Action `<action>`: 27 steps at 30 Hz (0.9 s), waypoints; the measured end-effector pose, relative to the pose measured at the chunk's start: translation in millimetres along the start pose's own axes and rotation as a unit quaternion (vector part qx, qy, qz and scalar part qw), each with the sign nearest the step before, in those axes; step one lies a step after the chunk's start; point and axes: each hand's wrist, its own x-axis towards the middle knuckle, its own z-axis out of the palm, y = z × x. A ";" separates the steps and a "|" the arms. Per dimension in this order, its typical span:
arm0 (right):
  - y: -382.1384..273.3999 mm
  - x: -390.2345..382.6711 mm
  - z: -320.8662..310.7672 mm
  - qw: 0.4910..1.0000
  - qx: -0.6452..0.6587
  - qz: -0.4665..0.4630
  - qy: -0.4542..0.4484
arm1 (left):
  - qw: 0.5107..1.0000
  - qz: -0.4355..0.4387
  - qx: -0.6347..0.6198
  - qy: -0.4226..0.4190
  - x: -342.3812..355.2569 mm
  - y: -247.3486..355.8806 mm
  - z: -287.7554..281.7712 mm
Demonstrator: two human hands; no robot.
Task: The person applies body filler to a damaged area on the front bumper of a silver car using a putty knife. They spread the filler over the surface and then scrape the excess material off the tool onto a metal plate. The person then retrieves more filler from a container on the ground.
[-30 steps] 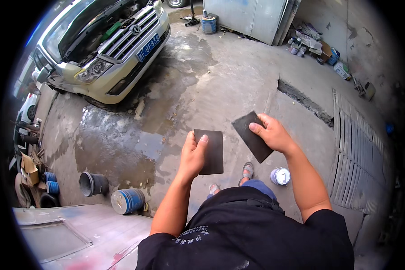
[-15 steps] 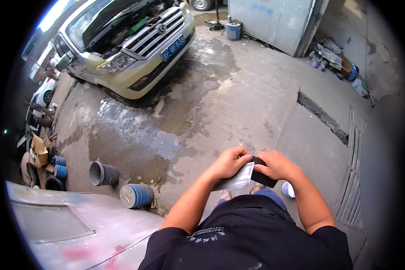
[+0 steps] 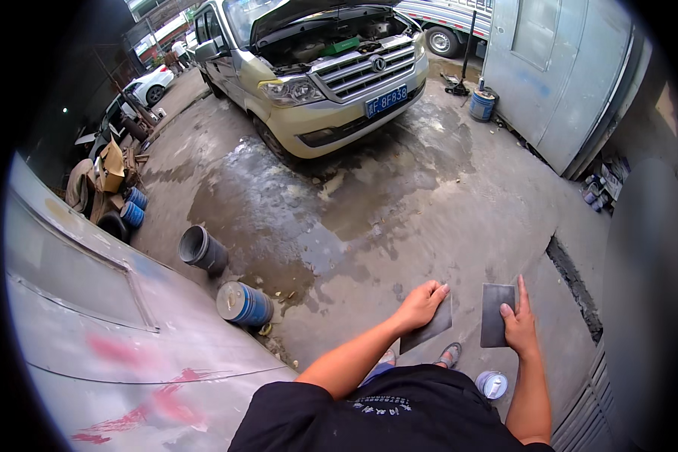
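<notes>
My left hand [image 3: 422,307] grips a thin dark grey rectangular sheet [image 3: 430,330] by its upper edge, with the sheet slanting down below the fingers. Apart from it, to the right, a second grey rectangular sheet [image 3: 496,301] is pinched by my right hand [image 3: 520,325]. The right thumb lies on the face of that sheet, and the index finger points up beside its edge. Both sheets look flat and stiff; I cannot make out their exact material. Below the right hand, a small round white can [image 3: 492,385] stands on the floor near my feet.
A pale van [image 3: 339,83] with its hood raised stands ahead on wet concrete. Left of me are a painted panel [image 3: 75,331], a blue bucket [image 3: 245,303] and a dark bucket [image 3: 203,250]. A floor slot [image 3: 575,286] and a grate [image 3: 591,399] lie to the right.
My hands have moved apart; the two sheets that were held together are now separate, one in each hand. The view has swung left and up, showing more of the panel and the van.
</notes>
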 end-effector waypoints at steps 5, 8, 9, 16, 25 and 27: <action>-18.8 -18.4 49.6 0.986 -0.038 -0.008 -0.163 | 0.973 0.057 -0.009 0.225 15.9 -1.3 14.7; -36.9 -23.3 73.9 0.969 -0.059 0.009 -0.241 | 0.958 0.104 -0.016 0.268 21.3 -0.7 17.7; -38.0 -25.8 81.7 0.968 -0.065 0.012 -0.241 | 0.952 0.128 -0.014 0.279 21.7 0.1 18.7; -35.2 -35.1 102.1 0.986 -0.046 0.073 -0.139 | 0.911 0.248 0.058 0.325 18.9 -2.7 19.7; -37.1 -22.4 82.1 0.995 0.052 0.069 0.040 | 0.914 0.286 0.113 0.264 12.6 -12.9 -0.8; -24.2 -16.7 71.6 0.991 0.086 0.079 0.061 | 0.909 0.304 0.135 0.251 11.3 -17.3 -6.4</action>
